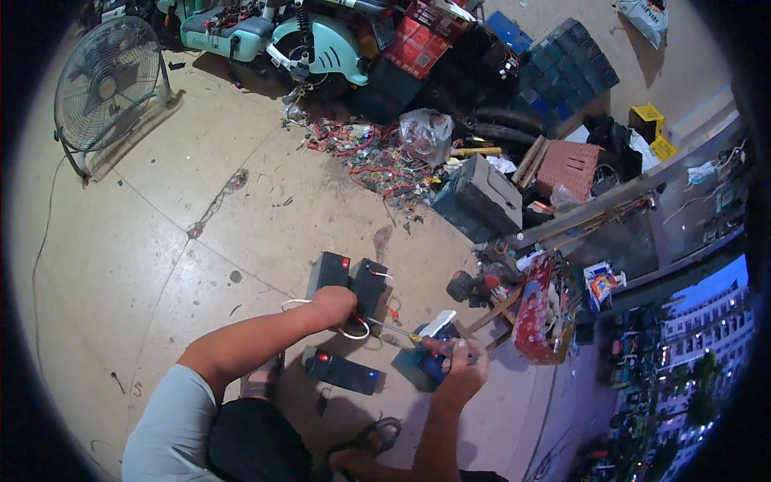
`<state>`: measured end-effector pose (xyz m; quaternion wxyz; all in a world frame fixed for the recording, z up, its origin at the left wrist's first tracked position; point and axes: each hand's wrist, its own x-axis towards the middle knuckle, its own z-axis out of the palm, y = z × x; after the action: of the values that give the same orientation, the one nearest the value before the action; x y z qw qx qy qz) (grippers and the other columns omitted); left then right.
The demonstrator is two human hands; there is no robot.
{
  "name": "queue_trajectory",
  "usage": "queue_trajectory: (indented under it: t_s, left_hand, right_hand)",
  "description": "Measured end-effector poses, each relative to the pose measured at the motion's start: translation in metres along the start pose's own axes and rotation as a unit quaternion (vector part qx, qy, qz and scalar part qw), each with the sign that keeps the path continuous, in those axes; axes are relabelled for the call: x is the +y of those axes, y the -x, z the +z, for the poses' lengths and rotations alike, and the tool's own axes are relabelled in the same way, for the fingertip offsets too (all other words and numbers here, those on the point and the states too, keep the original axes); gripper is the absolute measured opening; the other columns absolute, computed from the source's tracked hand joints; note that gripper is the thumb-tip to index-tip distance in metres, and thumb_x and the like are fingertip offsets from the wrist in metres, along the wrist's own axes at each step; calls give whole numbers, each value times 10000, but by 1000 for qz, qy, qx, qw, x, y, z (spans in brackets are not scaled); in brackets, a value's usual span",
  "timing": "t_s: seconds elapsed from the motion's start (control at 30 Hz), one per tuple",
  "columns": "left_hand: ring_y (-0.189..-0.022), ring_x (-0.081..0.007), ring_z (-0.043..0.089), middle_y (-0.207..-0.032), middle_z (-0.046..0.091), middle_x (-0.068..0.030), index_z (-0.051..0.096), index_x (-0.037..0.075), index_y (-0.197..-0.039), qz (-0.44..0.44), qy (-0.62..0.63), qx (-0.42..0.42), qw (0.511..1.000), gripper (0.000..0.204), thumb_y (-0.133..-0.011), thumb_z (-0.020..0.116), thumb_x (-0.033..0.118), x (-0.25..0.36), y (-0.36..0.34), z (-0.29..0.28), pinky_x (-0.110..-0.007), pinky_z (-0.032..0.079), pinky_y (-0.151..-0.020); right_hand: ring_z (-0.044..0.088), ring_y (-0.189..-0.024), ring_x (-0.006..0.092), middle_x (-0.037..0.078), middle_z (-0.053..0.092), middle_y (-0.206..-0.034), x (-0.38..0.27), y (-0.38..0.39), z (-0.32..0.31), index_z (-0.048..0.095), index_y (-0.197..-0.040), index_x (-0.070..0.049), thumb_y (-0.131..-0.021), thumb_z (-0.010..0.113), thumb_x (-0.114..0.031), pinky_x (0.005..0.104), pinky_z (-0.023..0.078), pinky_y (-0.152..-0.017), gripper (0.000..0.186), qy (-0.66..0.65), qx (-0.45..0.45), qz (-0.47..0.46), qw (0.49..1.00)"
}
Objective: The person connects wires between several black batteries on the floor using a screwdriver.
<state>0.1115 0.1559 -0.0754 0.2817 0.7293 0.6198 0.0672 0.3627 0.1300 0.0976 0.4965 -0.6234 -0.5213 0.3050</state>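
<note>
We see a round floor fan (pixel 106 84) standing at the far left. Well to its right sits a pale green scooter (pixel 309 44), with a heap of tangled red wires (pixel 365 157) on the concrete below it. Further right of the fan lie a crumpled clear plastic bag (pixel 426 132), a dark grey box (pixel 482 197) and stacked blue crates (pixel 570 68).

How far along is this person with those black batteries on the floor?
Partway, it seems. Two upright batteries stand side by side; the left hand rests on them by a white wire. The right hand points a screwdriver toward them. A third battery lies apart with no wire visible on it.
</note>
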Motion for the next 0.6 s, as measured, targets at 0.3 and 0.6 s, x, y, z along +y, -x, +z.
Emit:
queue_trajectory:
  t_s: [0.3,0.6]
  left_hand:
    - [-933,-375,744,-957,764,-163,818,135,-928,-35,53,33,997,136,-810,754,155,1,1,12,-484,599,-786]
    - [-913,-401,731,-911,746,-206,777,40,-850,-73,80,42,993,242,-767,801,266,-13,18,3,-506,595,-794]
  right_hand:
    - [524,-615,87,89,698,-902,-11,11,3,645,-1054,23,-990,657,-100,242,423,-559,139,41,5,-24,999]
    - [531,-612,85,66,657,-845,2,13,3,656,-1058,24,-961,709,-137,252,423,-545,195,56,-12,-33,998]
